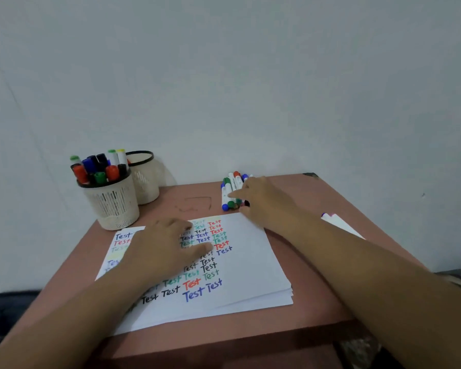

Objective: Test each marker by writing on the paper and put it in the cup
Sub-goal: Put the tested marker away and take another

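A stack of white paper (250, 265) lies on the brown table (317, 275), covered with the word "Test" in several colours. My left hand (165, 246) rests flat on the paper with fingers spread. At the table's far side my right hand (261, 198) reaches onto a pile of capped markers (232, 190), fingers touching them; no marker is visibly gripped. A cream mesh cup (112, 206) at the far left holds several markers with red, green, blue and black caps.
A second cream cup (144, 182) stands behind the first, against the white wall. A white marker-like object (338, 223) lies at the table's right edge. Dark fabric shows below the table at left and right.
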The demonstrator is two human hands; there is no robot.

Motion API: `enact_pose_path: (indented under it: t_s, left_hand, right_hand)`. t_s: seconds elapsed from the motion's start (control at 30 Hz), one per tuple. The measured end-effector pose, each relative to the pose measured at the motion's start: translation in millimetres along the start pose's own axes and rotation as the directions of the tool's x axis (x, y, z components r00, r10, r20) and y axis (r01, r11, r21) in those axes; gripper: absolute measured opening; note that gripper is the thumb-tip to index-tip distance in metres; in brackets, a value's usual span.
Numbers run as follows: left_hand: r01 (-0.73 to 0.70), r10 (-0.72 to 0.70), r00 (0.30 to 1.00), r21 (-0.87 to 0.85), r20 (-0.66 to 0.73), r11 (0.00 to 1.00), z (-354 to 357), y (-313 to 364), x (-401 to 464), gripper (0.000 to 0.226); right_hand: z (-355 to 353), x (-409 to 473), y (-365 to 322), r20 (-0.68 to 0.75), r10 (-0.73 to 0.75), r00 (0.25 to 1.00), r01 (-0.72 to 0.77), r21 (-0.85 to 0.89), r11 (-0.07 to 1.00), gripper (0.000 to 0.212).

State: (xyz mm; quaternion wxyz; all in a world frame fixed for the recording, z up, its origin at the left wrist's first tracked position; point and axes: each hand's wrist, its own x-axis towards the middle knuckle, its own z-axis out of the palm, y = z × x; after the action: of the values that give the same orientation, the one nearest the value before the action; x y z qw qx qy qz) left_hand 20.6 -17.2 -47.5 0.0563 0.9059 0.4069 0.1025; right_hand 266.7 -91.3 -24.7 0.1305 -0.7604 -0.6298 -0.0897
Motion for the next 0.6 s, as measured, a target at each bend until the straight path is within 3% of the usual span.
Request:
enact_pose_path:
  t_s: [0.27,0.43,0.5,0.6]
  left_hand:
    - [0.004,-0.004,1.000,0.005,0.002,1.000,4,2,9,0.095]
    - [-0.010,0.010,1.000,0.005,0.007,1.000,6,0,11,0.098]
    - [-0.031,0.031,0.999,-0.040,-0.018,0.999,5,-1,8,0.100]
    - [-0.103,0.081,0.989,-0.177,-0.124,0.979,-1,1,2,0.089]
  right_hand:
    - [24,11,-2,-0.188,-0.198,0.962,0.158,-0.211,0.965,0.028]
    - [25,9,9,-0.456,-0.359,0.814,0.250,-0.283,0.926,0.014]
    - [14,4,8,-0.568,-0.281,0.773,0.249,-0.135,0.959,0.020]
    - [-17,-20,-6,-0.598,0.039,0.800,0.159,0.274,0.949,0.017]
